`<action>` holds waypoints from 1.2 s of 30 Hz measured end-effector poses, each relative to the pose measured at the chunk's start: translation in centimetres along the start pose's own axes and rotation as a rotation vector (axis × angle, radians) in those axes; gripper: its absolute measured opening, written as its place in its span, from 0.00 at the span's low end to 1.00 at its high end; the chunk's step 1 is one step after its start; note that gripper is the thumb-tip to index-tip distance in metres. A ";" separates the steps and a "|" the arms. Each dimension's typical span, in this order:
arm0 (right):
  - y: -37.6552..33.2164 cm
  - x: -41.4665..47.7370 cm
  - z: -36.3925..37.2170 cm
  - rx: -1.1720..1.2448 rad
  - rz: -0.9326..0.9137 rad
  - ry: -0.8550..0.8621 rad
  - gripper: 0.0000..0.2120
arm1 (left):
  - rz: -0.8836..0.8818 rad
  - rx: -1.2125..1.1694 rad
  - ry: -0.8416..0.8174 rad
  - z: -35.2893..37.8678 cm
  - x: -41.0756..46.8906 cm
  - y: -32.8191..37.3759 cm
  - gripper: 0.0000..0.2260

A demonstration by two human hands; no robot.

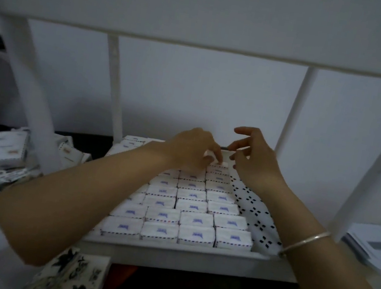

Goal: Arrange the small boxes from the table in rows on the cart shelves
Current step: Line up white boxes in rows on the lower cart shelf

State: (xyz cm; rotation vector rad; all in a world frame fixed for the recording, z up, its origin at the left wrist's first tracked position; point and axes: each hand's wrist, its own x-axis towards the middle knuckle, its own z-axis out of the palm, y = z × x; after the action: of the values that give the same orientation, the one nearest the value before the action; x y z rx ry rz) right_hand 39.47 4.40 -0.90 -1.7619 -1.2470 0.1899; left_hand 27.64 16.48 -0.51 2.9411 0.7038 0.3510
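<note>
The left hand (191,149) pinched a small white blue-marked box (221,164) in the white cart shelf's (167,249) far row; the right hand (254,162) hovered just right, fingers loosely spread.

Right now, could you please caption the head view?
Left hand holds a small box behind filled rows on the cart shelf; right hand alongside.

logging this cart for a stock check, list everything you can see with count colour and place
shelf boxes: many, white with blue mark, in rows on the shelf
cart shelf: one, white, centre
liner: one, white with black dots, bare strip at shelf's right
loose boxes: a pile, white with orange mark, table at left
floral boxes: a few, white with dark print, bottom left
papers: a stack, white, far right
bracelet: one, silver, right wrist
left hand: far row, grip unclear
right hand: beside it, grip unclear
</note>
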 end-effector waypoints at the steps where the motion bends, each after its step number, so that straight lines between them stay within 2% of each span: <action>1: -0.9 -0.6 0.1 0.003 -0.039 -0.006 0.20 | -0.007 0.000 -0.001 -0.4 -0.6 0.0 0.16; 4: -3.7 -3.1 0.6 0.013 -0.163 -0.026 0.14 | -0.083 -0.066 0.039 -2.1 -4.1 0.5 0.20; 8: -7.2 -6.6 1.9 0.155 -0.292 -0.040 0.10 | -0.072 -0.075 0.093 -4.5 -12.4 0.8 0.15; 11: -9.8 -9.2 3.7 0.224 -0.374 -0.127 0.07 | -0.065 -0.208 0.150 -5.9 -20.1 0.6 0.12; 17: -15.0 -14.3 9.1 0.152 -0.559 -0.374 0.06 | -0.181 -0.271 0.384 -5.6 -34.3 1.2 0.11; 23: -17.9 -17.3 15.9 -0.023 -0.711 -0.472 0.06 | -0.388 -0.286 0.712 -4.4 -43.0 -1.2 0.11; 26: -18.7 -16.8 18.6 -0.108 -0.647 -0.383 0.07 | -0.492 -0.151 0.778 -4.0 -45.9 -2.5 0.12; 29: -20.0 -15.2 20.8 -0.192 -0.441 -0.369 0.13 | -0.566 -0.024 0.724 -3.2 -47.4 -4.0 0.11; 32: -21.3 -14.2 22.9 -0.292 -0.329 -0.385 0.23 | -0.576 0.050 0.621 -2.7 -48.1 -5.3 0.15; 36: -22.3 -13.8 24.4 -0.363 -0.245 -0.406 0.21 | -0.535 0.051 0.422 -2.7 -48.1 -5.9 0.22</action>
State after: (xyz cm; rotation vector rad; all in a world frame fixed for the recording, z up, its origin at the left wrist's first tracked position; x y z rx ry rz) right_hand 3.99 8.79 -2.53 -1.9112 -1.8755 0.1935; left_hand -17.29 -0.15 -8.43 2.5884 1.5152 0.9079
